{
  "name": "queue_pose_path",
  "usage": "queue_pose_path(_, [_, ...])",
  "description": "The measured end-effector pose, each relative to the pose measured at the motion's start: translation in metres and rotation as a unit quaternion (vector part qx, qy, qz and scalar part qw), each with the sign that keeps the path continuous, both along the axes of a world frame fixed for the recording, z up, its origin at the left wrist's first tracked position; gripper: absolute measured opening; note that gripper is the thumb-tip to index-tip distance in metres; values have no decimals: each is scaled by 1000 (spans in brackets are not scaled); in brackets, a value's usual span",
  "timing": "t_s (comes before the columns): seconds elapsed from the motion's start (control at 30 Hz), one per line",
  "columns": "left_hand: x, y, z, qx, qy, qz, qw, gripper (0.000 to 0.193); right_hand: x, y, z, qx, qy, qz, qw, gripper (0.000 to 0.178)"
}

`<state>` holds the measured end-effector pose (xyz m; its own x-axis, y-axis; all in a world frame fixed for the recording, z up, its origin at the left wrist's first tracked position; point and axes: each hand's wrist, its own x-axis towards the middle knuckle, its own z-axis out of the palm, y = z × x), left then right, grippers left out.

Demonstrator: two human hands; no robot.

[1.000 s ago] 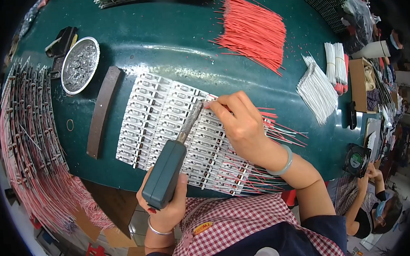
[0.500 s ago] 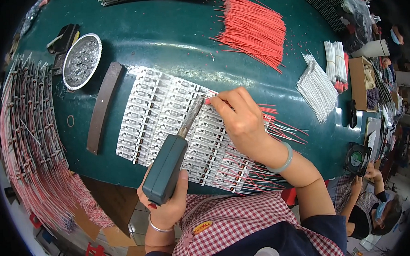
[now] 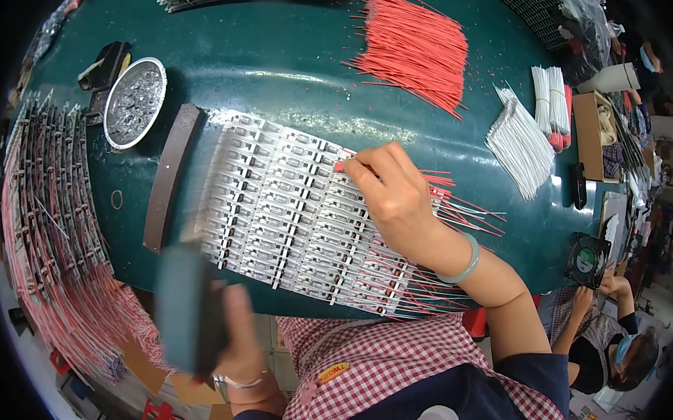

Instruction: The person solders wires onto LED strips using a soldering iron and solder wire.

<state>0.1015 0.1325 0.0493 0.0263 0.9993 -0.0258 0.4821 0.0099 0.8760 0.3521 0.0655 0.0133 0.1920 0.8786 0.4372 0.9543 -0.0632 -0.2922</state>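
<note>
My left hand (image 3: 241, 343) is wrapped round the dark green handle of a soldering gun (image 3: 186, 313). Both are smeared by motion at the panel's near left corner, and the tip is a blur. A white panel of small circuit boards (image 3: 279, 213) in rows lies slanted before me. Near its far right edge my right hand (image 3: 397, 199) pinches red wire (image 3: 339, 166), whose ends show at the fingertips against a board. Red and white wires (image 3: 420, 285) trail off the panel's right side, partly under my right forearm.
Left of the panel lie a brown curved bar (image 3: 172, 177) and a round bowl (image 3: 164, 80) of silvery scraps. Wired board strips (image 3: 47, 210) hang at the far left. Red wires (image 3: 416, 50) and white wires (image 3: 519, 143) lie beyond. A small fan (image 3: 586, 260) stands near a co-worker (image 3: 622, 355) at right.
My left hand has swung the soldering gun left and down, away from the red wire at the panel's far right edge. My right hand has barely moved.
</note>
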Motion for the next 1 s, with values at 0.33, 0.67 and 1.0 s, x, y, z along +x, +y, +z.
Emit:
queue_pose_path(0.33, [-15,84,6,17,-268,-10,963,24,-3,-1,-1,-17,2,1,1000,28])
queue_pose_path(0.67, [-8,-14,-13,-173,-189,-148,955,45,-10,-10,-3,5,10,12,1000,33])
queue_pose_path(1.0, [8,-16,-18,-44,-89,-268,958,29,-13,-9,-2,-7,20,18,1000,32])
